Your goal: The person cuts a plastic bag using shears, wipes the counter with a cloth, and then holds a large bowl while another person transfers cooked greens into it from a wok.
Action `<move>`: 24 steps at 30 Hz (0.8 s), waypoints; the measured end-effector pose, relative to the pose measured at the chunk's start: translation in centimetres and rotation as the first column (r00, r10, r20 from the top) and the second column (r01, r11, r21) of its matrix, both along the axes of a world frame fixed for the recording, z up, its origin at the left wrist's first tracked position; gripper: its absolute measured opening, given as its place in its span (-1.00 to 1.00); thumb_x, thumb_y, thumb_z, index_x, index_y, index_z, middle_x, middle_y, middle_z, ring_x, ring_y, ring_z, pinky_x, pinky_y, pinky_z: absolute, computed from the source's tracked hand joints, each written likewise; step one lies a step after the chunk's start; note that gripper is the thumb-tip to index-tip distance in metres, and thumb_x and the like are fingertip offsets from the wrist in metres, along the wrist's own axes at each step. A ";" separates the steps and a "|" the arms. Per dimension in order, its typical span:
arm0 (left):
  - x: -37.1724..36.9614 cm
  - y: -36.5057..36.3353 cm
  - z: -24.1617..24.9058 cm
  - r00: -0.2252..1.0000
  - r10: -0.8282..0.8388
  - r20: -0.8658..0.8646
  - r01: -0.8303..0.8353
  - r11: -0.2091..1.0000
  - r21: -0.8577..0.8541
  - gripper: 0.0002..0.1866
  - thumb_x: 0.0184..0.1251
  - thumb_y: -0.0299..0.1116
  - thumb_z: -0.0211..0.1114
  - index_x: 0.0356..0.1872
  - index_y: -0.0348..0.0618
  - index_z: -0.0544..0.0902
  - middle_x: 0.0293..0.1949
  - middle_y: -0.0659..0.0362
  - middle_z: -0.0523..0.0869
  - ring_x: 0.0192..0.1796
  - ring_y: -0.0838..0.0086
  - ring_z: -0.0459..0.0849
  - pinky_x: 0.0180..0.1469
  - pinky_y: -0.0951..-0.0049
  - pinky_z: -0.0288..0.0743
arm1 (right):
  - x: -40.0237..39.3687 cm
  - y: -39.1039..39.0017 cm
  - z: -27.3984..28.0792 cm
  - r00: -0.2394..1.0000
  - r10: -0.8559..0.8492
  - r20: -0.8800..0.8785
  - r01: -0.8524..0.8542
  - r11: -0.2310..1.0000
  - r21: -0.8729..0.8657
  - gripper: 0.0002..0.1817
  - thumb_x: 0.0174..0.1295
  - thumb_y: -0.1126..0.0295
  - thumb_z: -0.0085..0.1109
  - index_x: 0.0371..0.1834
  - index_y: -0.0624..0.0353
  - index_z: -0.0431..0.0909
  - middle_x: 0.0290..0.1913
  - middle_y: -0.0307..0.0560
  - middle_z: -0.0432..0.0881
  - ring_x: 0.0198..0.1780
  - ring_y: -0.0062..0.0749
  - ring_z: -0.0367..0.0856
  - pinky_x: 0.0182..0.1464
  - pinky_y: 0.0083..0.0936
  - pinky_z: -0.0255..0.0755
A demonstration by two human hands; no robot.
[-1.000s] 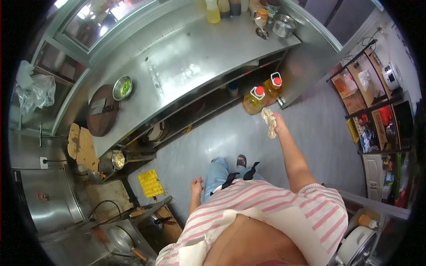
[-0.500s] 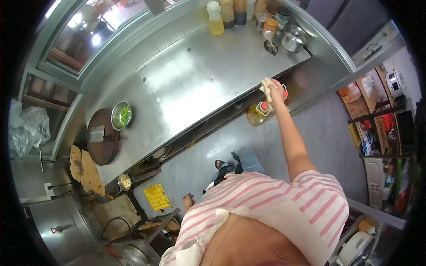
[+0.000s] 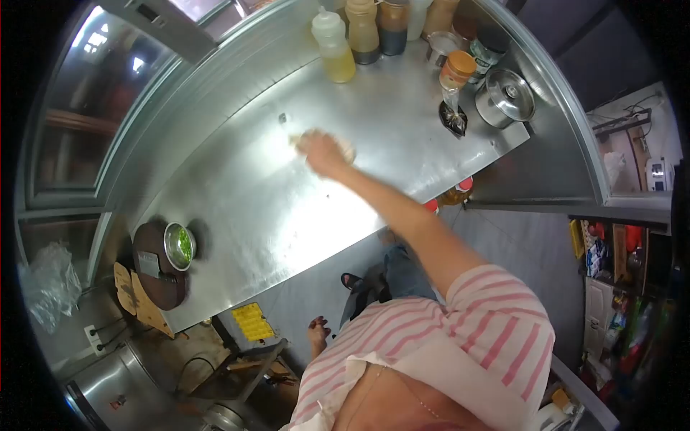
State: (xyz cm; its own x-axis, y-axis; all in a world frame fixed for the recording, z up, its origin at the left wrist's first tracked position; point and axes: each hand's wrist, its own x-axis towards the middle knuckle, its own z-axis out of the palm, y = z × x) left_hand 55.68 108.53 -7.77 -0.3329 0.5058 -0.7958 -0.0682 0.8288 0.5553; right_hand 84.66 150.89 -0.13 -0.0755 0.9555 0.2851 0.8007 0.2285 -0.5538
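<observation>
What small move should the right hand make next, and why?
I'd probably slide the cloth left along the counter, stopping short of the metal bowl. The right hand, motion-blurred, has the cloth near the counter's middle, and the bowl of chopped greens stands on that side by the cutting board.

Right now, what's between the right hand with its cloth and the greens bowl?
Head view: bare steel countertop, with glare, from the right hand and cloth to the bowl.
</observation>
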 end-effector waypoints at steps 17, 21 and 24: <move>4.8 5.1 -0.3 0.964 -0.240 -0.115 0.242 0.970 0.000 -0.65 0.19 -0.26 0.07 -0.08 -0.28 0.49 -0.27 0.02 0.61 -0.61 0.49 0.48 -0.53 0.55 0.43 | 20.9 1.7 -0.2 0.894 -0.448 0.007 0.435 0.871 0.228 -0.67 -0.11 0.39 0.03 -0.19 0.00 0.56 -0.10 0.01 0.40 -0.07 -0.07 0.31 -0.06 -0.23 0.23; 6.1 6.6 3.1 0.991 -0.099 -0.086 0.102 0.994 0.025 -0.66 0.22 -0.25 0.07 -0.09 -0.28 0.48 -0.27 0.03 0.62 -0.61 0.49 0.49 -0.56 0.53 0.43 | 21.1 7.6 -0.6 0.805 -0.584 -0.105 0.586 0.755 0.295 -0.69 -0.14 0.40 0.06 -0.24 0.03 0.57 -0.11 -0.01 0.41 -0.08 -0.08 0.32 -0.07 -0.22 0.22; 6.1 6.0 3.1 0.989 -0.055 -0.140 0.054 0.998 -0.007 -0.65 0.23 -0.22 0.07 -0.08 -0.28 0.48 -0.28 0.03 0.62 -0.61 0.49 0.49 -0.55 0.52 0.42 | 14.7 9.5 -4.7 0.780 -0.593 -0.199 0.620 0.775 0.119 -0.73 -0.14 0.44 0.03 -0.30 0.04 0.58 -0.15 -0.04 0.44 -0.06 -0.11 0.32 -0.10 -0.23 0.24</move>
State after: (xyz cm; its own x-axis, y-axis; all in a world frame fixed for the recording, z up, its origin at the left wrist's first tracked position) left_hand 61.81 114.56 -4.64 -0.4133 0.5239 -0.7448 0.0557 0.8309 0.5536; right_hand 99.40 160.41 -4.82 0.5575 0.7240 0.4062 0.7200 -0.1781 -0.6707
